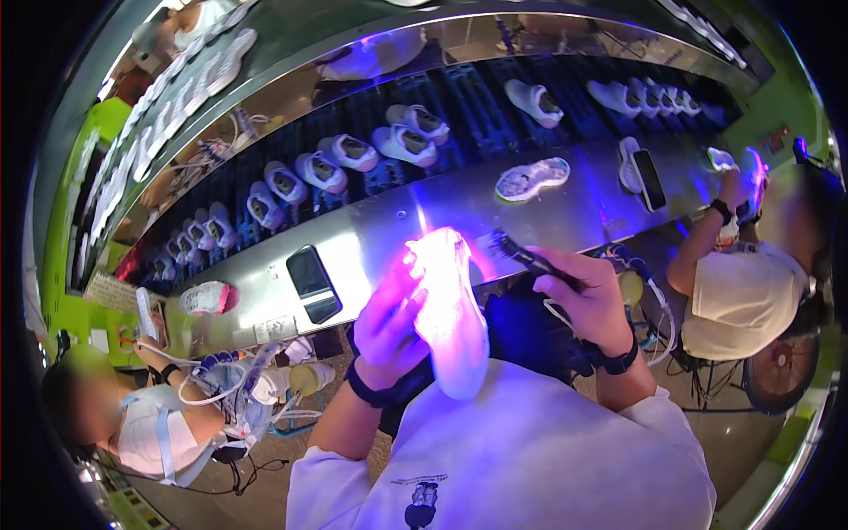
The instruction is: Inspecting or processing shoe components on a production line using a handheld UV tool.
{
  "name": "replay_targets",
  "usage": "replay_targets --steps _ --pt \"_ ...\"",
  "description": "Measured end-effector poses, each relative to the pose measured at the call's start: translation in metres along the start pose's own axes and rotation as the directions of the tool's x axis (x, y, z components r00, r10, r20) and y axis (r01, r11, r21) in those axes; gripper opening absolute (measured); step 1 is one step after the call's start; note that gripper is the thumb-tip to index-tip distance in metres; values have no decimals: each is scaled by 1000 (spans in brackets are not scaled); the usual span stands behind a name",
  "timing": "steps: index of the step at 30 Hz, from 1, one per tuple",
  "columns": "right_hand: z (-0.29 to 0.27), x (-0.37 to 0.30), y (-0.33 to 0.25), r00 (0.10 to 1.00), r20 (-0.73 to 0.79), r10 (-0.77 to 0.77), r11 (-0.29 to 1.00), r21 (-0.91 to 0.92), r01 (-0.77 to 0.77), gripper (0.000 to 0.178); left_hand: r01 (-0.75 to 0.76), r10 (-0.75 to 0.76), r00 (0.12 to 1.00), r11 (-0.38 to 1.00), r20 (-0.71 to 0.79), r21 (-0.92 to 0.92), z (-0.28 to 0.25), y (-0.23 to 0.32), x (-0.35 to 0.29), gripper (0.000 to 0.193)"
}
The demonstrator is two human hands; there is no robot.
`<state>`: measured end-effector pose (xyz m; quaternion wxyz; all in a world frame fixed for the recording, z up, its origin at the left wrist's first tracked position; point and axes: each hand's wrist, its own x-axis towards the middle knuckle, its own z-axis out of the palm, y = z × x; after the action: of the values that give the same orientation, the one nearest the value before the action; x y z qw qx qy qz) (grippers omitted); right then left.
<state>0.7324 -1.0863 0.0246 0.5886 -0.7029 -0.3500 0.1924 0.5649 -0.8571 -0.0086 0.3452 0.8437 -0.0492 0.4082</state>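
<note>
In front of my chest a pale shoe (450, 318), washed out by bright violet-pink light, is gripped by my left hand (389, 336). The fingers lie along its left side, and its far end glows most strongly, so surface details are lost. To the right of the shoe, my right hand (594, 300) is closed round a black brush (521, 254). The bristle end points up and left, a short gap away from the shoe. Beyond both hands a white shoe sole (533, 179) lies on the metal worktop (380, 256).
A dark phone (314, 283) and a pink-edged sole (208, 299) lie left on the worktop; another phone (649, 179) lies right. White shoes (349, 152) stand along a dark conveyor behind. Co-workers sit left (146, 424) and right (751, 291), with tubes and pots (309, 378) between.
</note>
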Motion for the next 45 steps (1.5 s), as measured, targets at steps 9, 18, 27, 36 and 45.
replay_targets --steps 9,18,27,36,45 --pt "-11 -8 3 995 -34 -94 968 -237 83 42 -332 282 903 937 324 109 9 13 27 34" --pt "-27 -38 34 979 186 87 996 15 -91 40 -344 247 885 918 395 197 10 -2 28 33" --pt "-28 -21 44 955 235 179 979 58 -197 38 -198 103 928 950 357 241 22 -16 10 36" --pt "-25 -36 68 943 218 253 938 182 -294 38 -22 -57 960 961 275 275 41 -14 0 50" --pt "-11 -68 86 908 236 346 860 308 -408 39 227 -321 897 925 305 305 42 -10 -9 65"
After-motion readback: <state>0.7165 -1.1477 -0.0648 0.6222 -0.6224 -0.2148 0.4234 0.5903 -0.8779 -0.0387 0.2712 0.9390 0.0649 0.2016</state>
